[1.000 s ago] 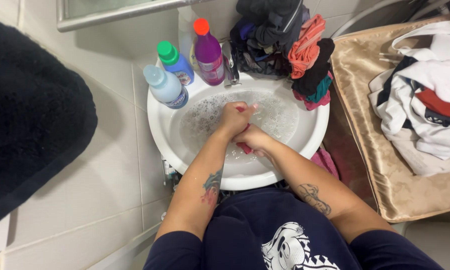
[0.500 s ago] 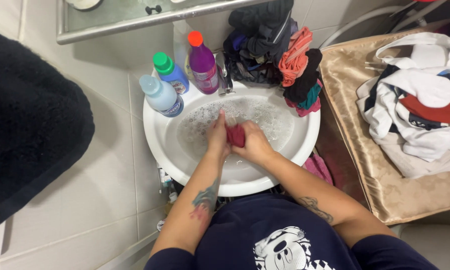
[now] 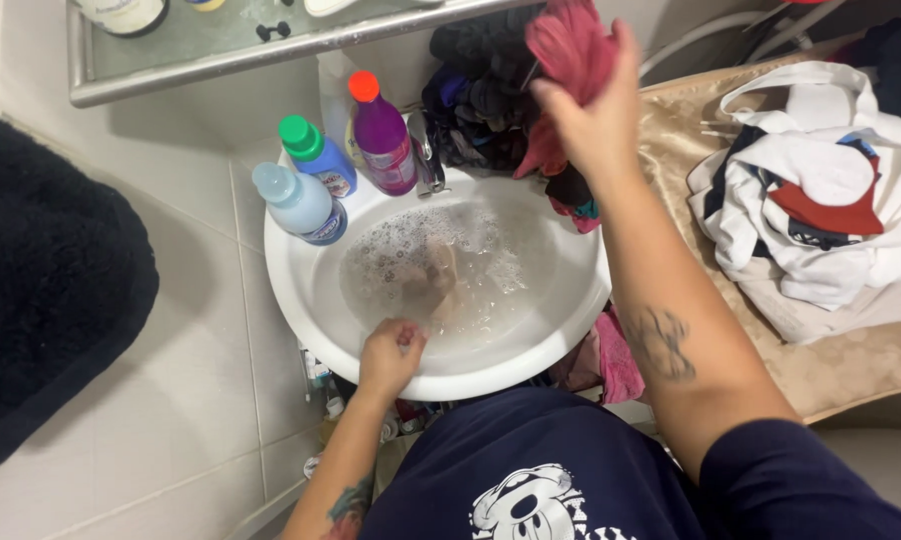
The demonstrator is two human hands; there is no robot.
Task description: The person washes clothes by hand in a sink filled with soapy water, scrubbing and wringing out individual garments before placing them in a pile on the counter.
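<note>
— Tiled bathroom wall and floor, pale, seen from above. What's nearest?

— Nearest is the person's dark blue shirt (image 3: 531,470), then the round white basin (image 3: 301,290) holding soapy water (image 3: 431,265).

— Where is the left hand?

— The left hand (image 3: 389,352) rests on the basin's near rim, fingers curled together. Whether it pinches anything small I cannot tell.

— And the right?

— The right hand (image 3: 596,110) is raised far and to the right, above the basin's far edge, clamped on a wet red cloth (image 3: 569,50). The cloth bunches above the fist and hangs down on its left, long axis roughly upright.

— What lies under it?

— A heap of dark and coloured clothes (image 3: 481,110) piled behind the tap (image 3: 428,155), just left of and below the held cloth. The right hand is by far the nearer one to that heap; the left is well apart, across the water.

— Anything else?

— On the far left rim stand three bottles: pale blue (image 3: 299,205), blue with green cap (image 3: 316,158), purple with orange cap (image 3: 381,135). A black towel (image 3: 51,290) hangs at left; a beige satin hamper (image 3: 851,350) with white laundry (image 3: 821,200) sits right.
</note>
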